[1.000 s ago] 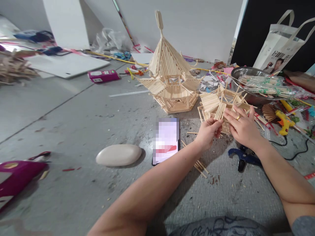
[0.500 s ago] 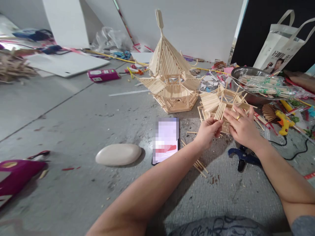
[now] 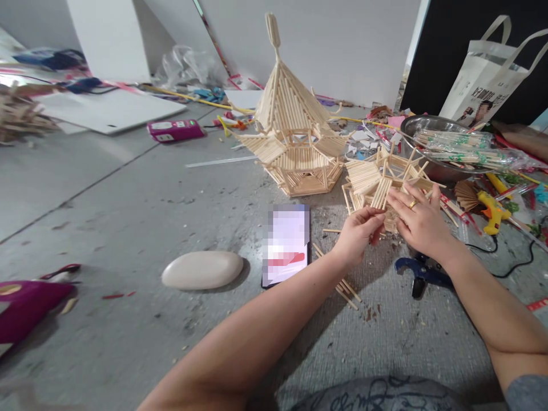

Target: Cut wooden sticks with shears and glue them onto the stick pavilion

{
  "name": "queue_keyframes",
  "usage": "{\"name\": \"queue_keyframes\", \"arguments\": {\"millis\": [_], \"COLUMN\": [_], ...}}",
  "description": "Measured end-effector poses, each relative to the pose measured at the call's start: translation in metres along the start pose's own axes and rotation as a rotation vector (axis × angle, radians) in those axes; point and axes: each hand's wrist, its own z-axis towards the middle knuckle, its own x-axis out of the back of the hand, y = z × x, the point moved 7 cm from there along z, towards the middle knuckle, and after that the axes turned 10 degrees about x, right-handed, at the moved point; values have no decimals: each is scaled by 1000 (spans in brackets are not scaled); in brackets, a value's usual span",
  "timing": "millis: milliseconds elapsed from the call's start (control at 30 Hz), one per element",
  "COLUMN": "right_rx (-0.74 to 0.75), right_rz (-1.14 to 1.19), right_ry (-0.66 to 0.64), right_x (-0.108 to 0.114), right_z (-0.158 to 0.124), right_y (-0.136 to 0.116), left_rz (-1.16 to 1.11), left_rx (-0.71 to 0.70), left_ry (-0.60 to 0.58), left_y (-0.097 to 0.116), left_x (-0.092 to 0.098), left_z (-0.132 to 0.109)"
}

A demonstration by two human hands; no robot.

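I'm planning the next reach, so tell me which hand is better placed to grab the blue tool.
Right, probably: the right hand is nearer the blue tool and seems only to rest against the stick model. The left hand is farther away and appears to pinch sticks.

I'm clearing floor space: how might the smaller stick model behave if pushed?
The smaller stick model is probably light, given its thin, gappy build. Its jutting ends might snap or catch. Its low, wide shape suggests sliding rather than tipping.

The smaller stick model (image 3: 363, 176) is pale tan, the glue gun (image 3: 493, 214) yellow and orange.
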Motion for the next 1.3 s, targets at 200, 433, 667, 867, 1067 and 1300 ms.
{"name": "queue_keyframes", "arguments": {"millis": [200, 433, 667, 867, 1067, 1300], "right_rx": [3, 4, 0, 2, -1, 1], "right_rz": [2, -14, -15, -14, -8, -5], "right_ry": [-8, -3, -13, -20, -23, -24], "right_x": [0, 0, 0, 1, 1, 0], "right_z": [0, 0, 1, 1, 1, 1], "right_y": [0, -1, -2, -2, -3, -2], "left_rz": [-48, -79, -34, -15, 18, 49], "left_rx": [37, 80, 93, 78, 35, -6], "left_ry": [-18, -30, 8, 11, 30, 53], "left_y": [-1, 2, 5, 6, 8, 8], "left_x": [-2, -2, -3, -3, -2, -1], "left_z": [-2, -1, 4, 5, 6, 6]}}
